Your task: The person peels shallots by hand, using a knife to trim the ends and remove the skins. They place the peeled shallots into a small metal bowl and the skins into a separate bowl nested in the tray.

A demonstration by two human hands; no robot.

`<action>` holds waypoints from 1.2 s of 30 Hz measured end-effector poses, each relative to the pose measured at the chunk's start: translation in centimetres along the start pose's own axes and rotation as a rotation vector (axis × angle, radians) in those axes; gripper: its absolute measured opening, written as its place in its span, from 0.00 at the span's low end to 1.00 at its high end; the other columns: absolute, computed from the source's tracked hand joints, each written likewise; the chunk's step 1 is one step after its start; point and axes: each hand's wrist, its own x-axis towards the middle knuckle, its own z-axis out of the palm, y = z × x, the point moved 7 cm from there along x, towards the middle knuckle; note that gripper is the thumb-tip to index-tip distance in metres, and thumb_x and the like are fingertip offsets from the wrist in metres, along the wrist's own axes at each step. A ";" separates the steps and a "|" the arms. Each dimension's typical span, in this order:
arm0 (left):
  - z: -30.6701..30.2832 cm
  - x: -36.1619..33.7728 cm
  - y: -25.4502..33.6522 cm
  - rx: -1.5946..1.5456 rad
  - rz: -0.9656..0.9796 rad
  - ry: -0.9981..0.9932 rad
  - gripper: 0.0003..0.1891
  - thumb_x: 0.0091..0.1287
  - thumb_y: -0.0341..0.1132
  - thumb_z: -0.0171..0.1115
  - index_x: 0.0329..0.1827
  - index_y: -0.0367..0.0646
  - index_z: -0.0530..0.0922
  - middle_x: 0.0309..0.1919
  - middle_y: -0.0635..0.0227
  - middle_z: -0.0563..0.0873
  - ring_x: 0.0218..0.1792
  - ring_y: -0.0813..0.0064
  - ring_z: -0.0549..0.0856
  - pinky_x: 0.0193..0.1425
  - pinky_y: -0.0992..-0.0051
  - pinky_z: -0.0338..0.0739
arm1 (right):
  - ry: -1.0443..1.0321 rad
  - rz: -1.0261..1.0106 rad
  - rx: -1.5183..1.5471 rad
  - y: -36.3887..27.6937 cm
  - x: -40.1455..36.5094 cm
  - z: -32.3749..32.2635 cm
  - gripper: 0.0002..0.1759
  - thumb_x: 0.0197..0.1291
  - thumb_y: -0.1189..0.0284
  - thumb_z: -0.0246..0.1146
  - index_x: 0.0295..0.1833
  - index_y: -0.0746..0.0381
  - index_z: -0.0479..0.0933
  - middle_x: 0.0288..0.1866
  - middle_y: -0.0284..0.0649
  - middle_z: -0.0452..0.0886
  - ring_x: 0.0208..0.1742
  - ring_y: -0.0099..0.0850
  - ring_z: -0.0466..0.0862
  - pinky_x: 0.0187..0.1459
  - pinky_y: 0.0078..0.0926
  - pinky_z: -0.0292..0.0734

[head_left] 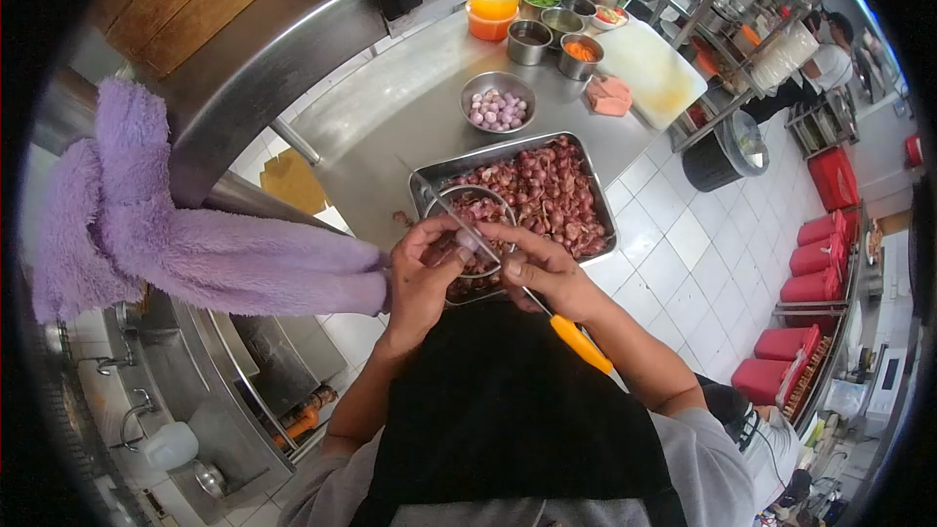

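My left hand (427,268) pinches a small pale shallot (468,241) between its fingers. In my right hand (549,275) is a knife with a yellow handle (582,344), its blade slanting up to the left past the shallot. Beneath both hands sits a round metal-rimmed bowl (508,210), partly hidden by them. It stands in a steel tray (608,205) heaped with red unpeeled shallots (554,190). Just behind the tray, a metal bowl (470,88) holds several peeled shallots (498,109).
Small metal containers (528,42) and orange tubs (489,21) stand at the back beside a white cutting board (652,73) and a pink cloth (609,96). A purple towel (264,259) hangs at the left. Another person (832,66) is at the far right.
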 end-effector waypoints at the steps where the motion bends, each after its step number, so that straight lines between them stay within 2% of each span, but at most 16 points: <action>1: -0.1 0.0 -0.3 -0.013 -0.006 -0.019 0.14 0.66 0.20 0.61 0.54 0.34 0.76 0.48 0.63 0.83 0.48 0.73 0.83 0.56 0.70 0.79 | 0.000 0.000 -0.001 -0.1 0.0 -0.1 0.33 0.70 0.67 0.61 0.77 0.55 0.60 0.29 0.29 0.72 0.26 0.19 0.71 0.27 0.18 0.66; 5: 0.1 0.7 -0.7 -0.128 0.051 -0.031 0.13 0.66 0.21 0.63 0.54 0.34 0.77 0.52 0.61 0.83 0.50 0.75 0.83 0.53 0.74 0.81 | 0.006 -0.020 0.018 -0.7 0.3 -0.3 0.32 0.70 0.65 0.60 0.77 0.55 0.61 0.27 0.29 0.71 0.24 0.19 0.71 0.25 0.18 0.65; 9: 0.3 0.8 -1.1 -0.260 0.003 -0.025 0.14 0.67 0.22 0.63 0.55 0.36 0.76 0.53 0.61 0.83 0.51 0.74 0.83 0.53 0.72 0.81 | 0.009 -0.082 -0.081 -0.9 0.3 0.4 0.34 0.70 0.63 0.61 0.77 0.55 0.60 0.26 0.29 0.71 0.23 0.19 0.71 0.25 0.18 0.65; 16: 0.6 0.8 -1.1 -0.361 0.020 -0.081 0.14 0.67 0.22 0.62 0.54 0.38 0.74 0.54 0.61 0.82 0.53 0.72 0.82 0.53 0.70 0.80 | -0.046 -0.076 -0.050 -1.1 0.4 0.2 0.35 0.70 0.62 0.60 0.78 0.55 0.59 0.25 0.30 0.71 0.23 0.19 0.71 0.23 0.18 0.64; 21: 0.5 0.8 -1.3 -0.389 -0.009 -0.104 0.16 0.65 0.24 0.63 0.56 0.39 0.74 0.50 0.62 0.82 0.50 0.71 0.81 0.52 0.69 0.76 | -0.025 0.035 0.165 -0.1 0.7 -0.7 0.33 0.71 0.59 0.59 0.77 0.55 0.61 0.24 0.30 0.69 0.22 0.20 0.70 0.22 0.19 0.64; 26: 1.0 0.8 -1.5 -0.427 -0.075 -0.089 0.17 0.67 0.25 0.61 0.59 0.38 0.75 0.51 0.62 0.82 0.50 0.71 0.81 0.51 0.70 0.76 | -0.040 -0.010 0.086 -0.9 0.6 -0.2 0.34 0.70 0.57 0.59 0.77 0.56 0.62 0.25 0.29 0.69 0.22 0.20 0.69 0.22 0.18 0.64; 28: 0.6 0.6 -1.5 -0.313 -0.040 -0.026 0.17 0.69 0.25 0.60 0.61 0.38 0.75 0.51 0.61 0.82 0.50 0.71 0.81 0.51 0.71 0.76 | -0.022 -0.031 0.036 -0.9 0.6 -0.2 0.34 0.70 0.57 0.59 0.77 0.56 0.62 0.25 0.29 0.69 0.22 0.20 0.70 0.23 0.18 0.63; 36: -0.4 1.1 -1.1 -0.312 -0.027 -0.049 0.14 0.69 0.24 0.60 0.57 0.38 0.76 0.50 0.61 0.83 0.47 0.71 0.83 0.49 0.71 0.77 | 0.043 -0.019 0.090 0.2 0.9 -2.4 0.33 0.71 0.59 0.59 0.77 0.55 0.61 0.23 0.30 0.69 0.19 0.21 0.69 0.22 0.19 0.64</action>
